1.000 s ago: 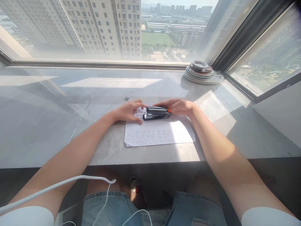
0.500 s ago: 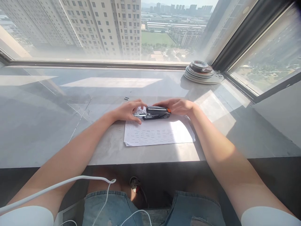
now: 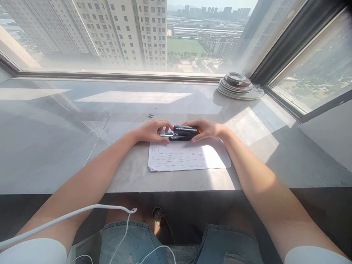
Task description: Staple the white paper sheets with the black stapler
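A black stapler (image 3: 181, 131) with a silver metal tray sticking out at its left end lies over the top part of some printed white sheets (image 3: 178, 157). My right hand (image 3: 206, 129) is closed around the stapler's right end, thumb on the near side, where a bit of orange shows. My left hand (image 3: 155, 131) is curved about the silver tray at the left end, with thumb and fingers apart on either side of it; whether the fingertips press on the metal is hard to tell. Two small staple strips (image 3: 150, 116) lie beyond my left hand.
A stack of plates (image 3: 238, 86) stands in the far right corner by the window frame (image 3: 123, 76). The grey ledge (image 3: 123, 181) ends just before my knees. A white cable (image 3: 82, 209) hangs across the lower left.
My right hand has moved from beside the stapler's right end to a grip around it, its thumb now on the near side. My left hand's fingers have shifted slightly at the tray.
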The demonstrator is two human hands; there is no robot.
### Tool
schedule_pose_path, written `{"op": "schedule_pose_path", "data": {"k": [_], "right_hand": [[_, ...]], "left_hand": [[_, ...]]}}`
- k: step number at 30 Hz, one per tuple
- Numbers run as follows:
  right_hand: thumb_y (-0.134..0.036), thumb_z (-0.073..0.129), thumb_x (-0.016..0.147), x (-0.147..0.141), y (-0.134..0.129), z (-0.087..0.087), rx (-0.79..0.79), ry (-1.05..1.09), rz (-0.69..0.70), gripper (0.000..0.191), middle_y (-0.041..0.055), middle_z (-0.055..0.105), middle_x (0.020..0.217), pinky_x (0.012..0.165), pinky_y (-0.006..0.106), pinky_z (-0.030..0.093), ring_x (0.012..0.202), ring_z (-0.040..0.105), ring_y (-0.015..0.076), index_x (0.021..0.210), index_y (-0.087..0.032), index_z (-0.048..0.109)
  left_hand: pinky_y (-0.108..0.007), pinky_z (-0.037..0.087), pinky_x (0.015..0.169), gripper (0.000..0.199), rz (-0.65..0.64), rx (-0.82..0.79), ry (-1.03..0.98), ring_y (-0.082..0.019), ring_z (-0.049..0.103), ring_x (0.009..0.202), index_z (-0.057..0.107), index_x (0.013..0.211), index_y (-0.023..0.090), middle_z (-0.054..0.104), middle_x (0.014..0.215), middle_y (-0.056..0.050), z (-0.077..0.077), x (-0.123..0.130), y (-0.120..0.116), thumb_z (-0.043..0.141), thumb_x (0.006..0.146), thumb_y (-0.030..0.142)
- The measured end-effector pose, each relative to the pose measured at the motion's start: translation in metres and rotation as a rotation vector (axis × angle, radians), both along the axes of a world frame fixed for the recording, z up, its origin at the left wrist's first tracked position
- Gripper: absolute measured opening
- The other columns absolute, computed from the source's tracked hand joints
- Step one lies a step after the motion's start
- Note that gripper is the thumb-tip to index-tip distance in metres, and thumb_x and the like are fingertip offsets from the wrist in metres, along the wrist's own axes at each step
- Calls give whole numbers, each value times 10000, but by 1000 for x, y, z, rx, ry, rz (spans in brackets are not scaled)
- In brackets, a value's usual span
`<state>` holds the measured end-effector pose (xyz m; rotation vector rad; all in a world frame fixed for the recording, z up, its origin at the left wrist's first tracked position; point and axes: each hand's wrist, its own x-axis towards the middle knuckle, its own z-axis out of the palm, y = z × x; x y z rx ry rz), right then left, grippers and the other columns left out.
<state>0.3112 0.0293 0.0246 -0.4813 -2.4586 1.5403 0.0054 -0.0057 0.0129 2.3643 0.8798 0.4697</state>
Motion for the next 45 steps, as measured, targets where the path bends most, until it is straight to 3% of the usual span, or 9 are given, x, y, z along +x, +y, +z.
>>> {"op": "schedule_pose_path", "data": {"k": [5,13,21,28,37,45], "right_hand": [[-356,739,856,-5,-3,2,148,-49,-1,473,71,641,1338,955,331,464,1099,596,223,1283,-170,656],[-369,717,853,-3,-3,1,145,-73,-65,407,-2,706,1033,773,280,449,883,588,173,1211,-177,683],[-390,722,851,-1,-1,1,123,-96,-75,414,-1,704,1033,784,296,463,897,594,185,1211,-188,689],[-387,725,853,0,-2,2,94,-97,-83,461,18,709,1077,817,304,476,920,605,186,1258,-171,675],[-402,733,847,1,2,-2,66,-31,-18,465,4,723,1043,827,313,490,972,611,218,1270,-216,674],[-391,730,854,1,2,-2,84,-64,-42,508,14,714,1107,847,298,483,980,608,210,1313,-190,653]], "left_hand": [[-249,356,611,379,-14,9,5,-130,500,668,679,983,209,592,774,5,0,1,0,785,768,502],[-271,301,573,288,-68,68,1,-115,419,593,594,717,189,502,655,20,2,2,0,680,854,428],[-285,219,534,424,-95,14,-21,-105,299,539,448,588,193,353,578,38,1,0,2,648,875,432],[-280,262,548,270,-114,-137,-62,-115,350,569,559,660,182,427,617,22,4,-3,2,581,884,332],[-289,267,544,169,-84,-147,-89,-124,359,550,550,621,186,435,591,11,6,-2,1,562,784,231],[-304,263,554,145,-79,-180,-94,-131,358,549,528,603,190,428,588,12,7,-2,1,532,747,200]]}}
